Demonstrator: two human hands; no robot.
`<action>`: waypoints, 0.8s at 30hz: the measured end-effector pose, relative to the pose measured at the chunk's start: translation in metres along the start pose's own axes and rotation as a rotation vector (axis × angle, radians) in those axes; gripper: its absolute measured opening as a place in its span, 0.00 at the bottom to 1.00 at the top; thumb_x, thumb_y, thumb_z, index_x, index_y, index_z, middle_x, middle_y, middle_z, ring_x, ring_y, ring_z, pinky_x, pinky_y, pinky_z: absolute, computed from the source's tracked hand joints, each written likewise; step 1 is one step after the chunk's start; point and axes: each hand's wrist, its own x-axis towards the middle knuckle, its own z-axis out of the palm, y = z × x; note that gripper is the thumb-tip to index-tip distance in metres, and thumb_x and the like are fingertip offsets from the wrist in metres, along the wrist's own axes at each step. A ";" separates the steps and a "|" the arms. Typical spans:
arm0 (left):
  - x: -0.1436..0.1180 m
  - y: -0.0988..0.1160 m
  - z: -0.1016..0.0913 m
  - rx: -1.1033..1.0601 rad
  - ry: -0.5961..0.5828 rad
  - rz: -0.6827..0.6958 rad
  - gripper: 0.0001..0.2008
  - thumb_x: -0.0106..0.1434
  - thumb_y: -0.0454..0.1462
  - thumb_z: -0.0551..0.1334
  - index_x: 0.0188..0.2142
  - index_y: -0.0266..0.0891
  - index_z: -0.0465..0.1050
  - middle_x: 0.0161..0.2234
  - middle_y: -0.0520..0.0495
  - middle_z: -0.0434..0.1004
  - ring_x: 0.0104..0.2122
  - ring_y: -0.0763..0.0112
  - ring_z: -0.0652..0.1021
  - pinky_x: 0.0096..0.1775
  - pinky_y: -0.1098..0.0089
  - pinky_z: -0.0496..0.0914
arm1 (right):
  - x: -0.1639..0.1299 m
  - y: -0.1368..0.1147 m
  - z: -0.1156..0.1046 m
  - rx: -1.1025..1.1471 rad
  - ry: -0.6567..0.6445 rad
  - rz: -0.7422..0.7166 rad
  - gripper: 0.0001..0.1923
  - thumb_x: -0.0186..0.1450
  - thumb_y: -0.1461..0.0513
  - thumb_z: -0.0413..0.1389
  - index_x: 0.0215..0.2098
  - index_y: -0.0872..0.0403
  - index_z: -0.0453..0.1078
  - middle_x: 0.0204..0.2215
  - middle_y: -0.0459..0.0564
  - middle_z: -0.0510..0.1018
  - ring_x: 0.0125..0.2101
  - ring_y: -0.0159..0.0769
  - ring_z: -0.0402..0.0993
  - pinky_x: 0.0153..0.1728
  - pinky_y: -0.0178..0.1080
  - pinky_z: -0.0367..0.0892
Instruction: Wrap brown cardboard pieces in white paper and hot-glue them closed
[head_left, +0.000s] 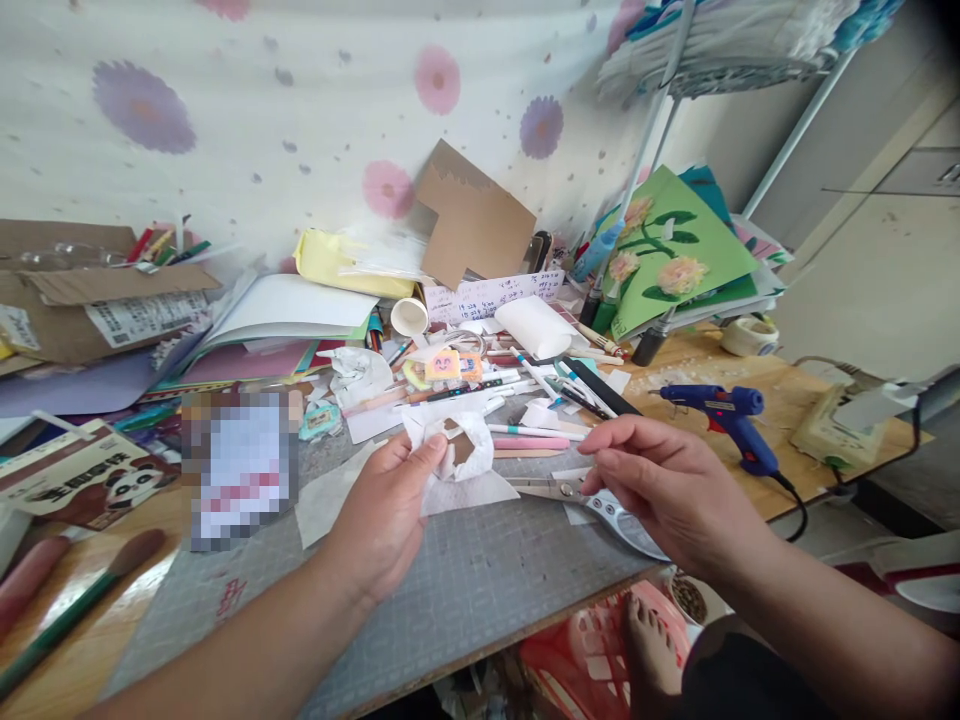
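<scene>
Head view shows your left hand [390, 510] pinching a crumpled white tissue-paper piece with a hole cut in its middle [459, 455], thumb on top, held just above the grey gridded cutting mat [480, 580]. Your right hand [667, 495] hovers palm-down, fingers loosely curled and grasping nothing, directly over the silver-bladed scissors [577, 492] lying on the mat. You look to be between cuts (the paper held ready); picking up the scissors calls for threading fingers into handles hidden under your palm. A blue hot-glue gun [724, 412] rests on the wooden bench [780, 400], near your right hand.
</scene>
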 end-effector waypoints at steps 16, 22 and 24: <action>-0.005 -0.007 -0.004 0.137 -0.114 0.124 0.12 0.60 0.41 0.60 0.43 0.44 0.73 0.40 0.49 0.80 0.42 0.64 0.76 0.46 0.67 0.66 | 0.020 0.006 0.042 -0.245 -0.184 0.071 0.10 0.56 0.55 0.59 0.28 0.54 0.69 0.25 0.44 0.69 0.26 0.30 0.62 0.29 0.34 0.58; -0.006 -0.009 -0.007 0.358 -0.090 0.268 0.14 0.60 0.42 0.59 0.46 0.43 0.73 0.44 0.49 0.78 0.43 0.63 0.75 0.46 0.67 0.65 | 0.029 0.010 0.056 -0.407 -0.116 0.068 0.10 0.53 0.57 0.58 0.22 0.55 0.64 0.19 0.41 0.65 0.21 0.27 0.56 0.22 0.32 0.53; -0.006 -0.009 -0.008 0.440 -0.078 0.314 0.15 0.61 0.42 0.58 0.46 0.43 0.72 0.45 0.49 0.77 0.43 0.64 0.74 0.47 0.67 0.65 | 0.030 0.010 0.058 -0.427 -0.100 0.066 0.09 0.52 0.59 0.58 0.21 0.55 0.64 0.18 0.41 0.64 0.21 0.27 0.55 0.21 0.32 0.51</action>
